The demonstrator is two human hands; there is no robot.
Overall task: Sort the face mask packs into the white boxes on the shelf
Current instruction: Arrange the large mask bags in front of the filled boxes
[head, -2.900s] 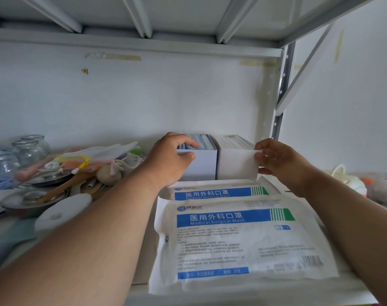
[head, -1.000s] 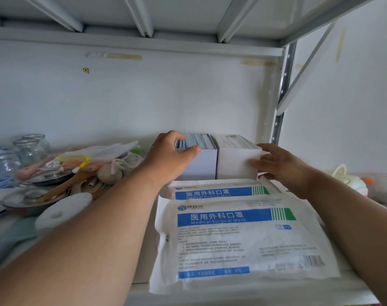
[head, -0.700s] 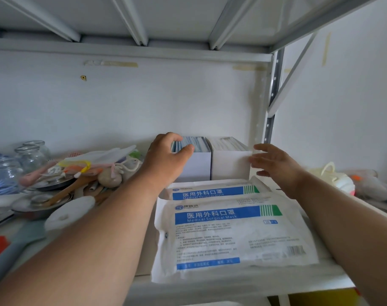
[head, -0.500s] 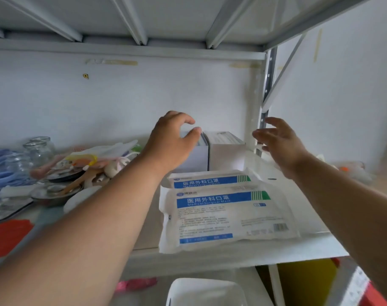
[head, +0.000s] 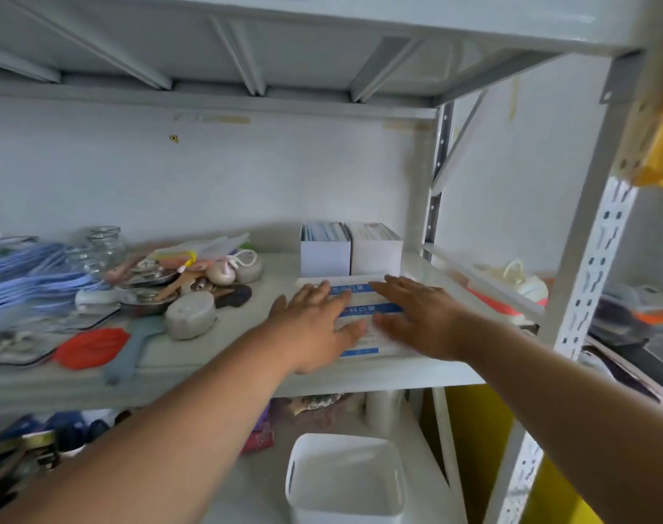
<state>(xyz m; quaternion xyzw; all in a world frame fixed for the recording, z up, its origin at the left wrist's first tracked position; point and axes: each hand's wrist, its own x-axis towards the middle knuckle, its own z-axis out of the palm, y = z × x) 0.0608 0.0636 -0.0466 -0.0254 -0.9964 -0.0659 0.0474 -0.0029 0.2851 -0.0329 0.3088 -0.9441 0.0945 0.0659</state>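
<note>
Blue bands on mask packs: print blurred, unreadable

The single head-worn view looked forward and a little downward into a grey metal shelf unit, from in front of it and close enough that both forearms reached in from the bottom edge. It faced the white back wall, with the underside of the shelf above filling the top and a lower level showing beneath. No second view shared the scene.
</note>
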